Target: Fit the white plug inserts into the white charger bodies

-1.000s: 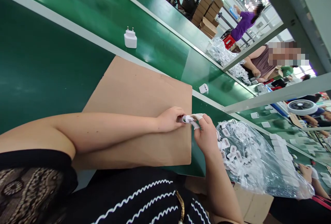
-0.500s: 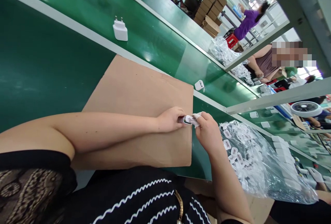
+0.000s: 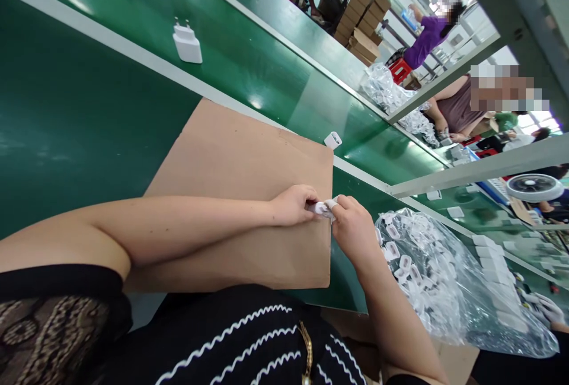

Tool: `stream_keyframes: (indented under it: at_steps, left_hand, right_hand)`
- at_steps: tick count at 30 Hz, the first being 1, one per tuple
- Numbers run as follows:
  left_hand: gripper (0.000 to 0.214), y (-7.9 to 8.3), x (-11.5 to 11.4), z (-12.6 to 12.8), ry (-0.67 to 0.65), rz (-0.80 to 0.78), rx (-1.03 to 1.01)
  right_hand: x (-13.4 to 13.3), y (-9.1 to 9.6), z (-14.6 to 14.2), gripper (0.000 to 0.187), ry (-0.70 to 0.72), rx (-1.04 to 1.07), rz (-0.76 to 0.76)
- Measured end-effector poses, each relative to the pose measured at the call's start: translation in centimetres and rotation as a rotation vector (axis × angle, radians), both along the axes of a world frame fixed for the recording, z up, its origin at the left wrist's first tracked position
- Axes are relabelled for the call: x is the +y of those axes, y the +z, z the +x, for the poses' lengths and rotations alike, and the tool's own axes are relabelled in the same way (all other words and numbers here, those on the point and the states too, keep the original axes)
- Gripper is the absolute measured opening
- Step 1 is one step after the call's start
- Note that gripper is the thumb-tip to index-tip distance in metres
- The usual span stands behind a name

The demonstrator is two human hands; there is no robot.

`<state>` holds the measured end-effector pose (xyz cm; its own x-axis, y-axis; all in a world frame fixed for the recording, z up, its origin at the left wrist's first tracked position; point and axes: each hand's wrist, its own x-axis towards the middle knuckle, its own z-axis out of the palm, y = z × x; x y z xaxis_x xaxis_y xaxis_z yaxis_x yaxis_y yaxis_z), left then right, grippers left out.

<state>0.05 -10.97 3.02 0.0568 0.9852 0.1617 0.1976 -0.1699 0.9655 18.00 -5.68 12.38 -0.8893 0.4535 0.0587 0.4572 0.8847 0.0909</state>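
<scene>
My left hand is closed around a small white plastic charger housing, above the right edge of a brown cardboard sheet. My right hand, with white coverings on its fingertips, pinches at the housing's right end. A small white piece seems to be between those fingers, though they largely hide it. Right of my right hand lies a clear plastic bag full of small white plastic parts.
On the green belt beyond the sheet stand a white plug charger with two pins and an open white housing. Stacked white pieces lie behind the bag. A metal frame bar crosses at right. Other people work farther off.
The plug charger and the open housing on the belt have shifted left. My hands have come closer together, and the housing's dark opening is now covered by the white piece and fingers.
</scene>
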Motion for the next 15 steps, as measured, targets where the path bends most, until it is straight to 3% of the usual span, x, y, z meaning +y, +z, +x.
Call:
stream_keyframes:
  at_steps: [5,8,12,15]
  left_hand:
    - [0.02,0.3,0.1,-0.2,-0.043,-0.047,-0.022]
    - [0.021,0.2,0.0,-0.2,-0.042,-0.032,-0.022]
    - [0.025,0.1,-0.4,0.3,0.02,-0.001,0.013]
    - [0.03,0.7,-0.4,0.7,0.011,-0.043,0.064]
  right_hand:
    - [0.2,0.5,0.0,0.025,0.022,-0.005,-0.018]
    - [0.4,0.3,0.0,0.024,-0.033,0.023,-0.061]
    - [0.2,-1.7,0.4,0.025,-0.155,0.18,-0.156]
    - [-0.4,-3.9,2.0,0.043,-0.216,0.458,-0.289]
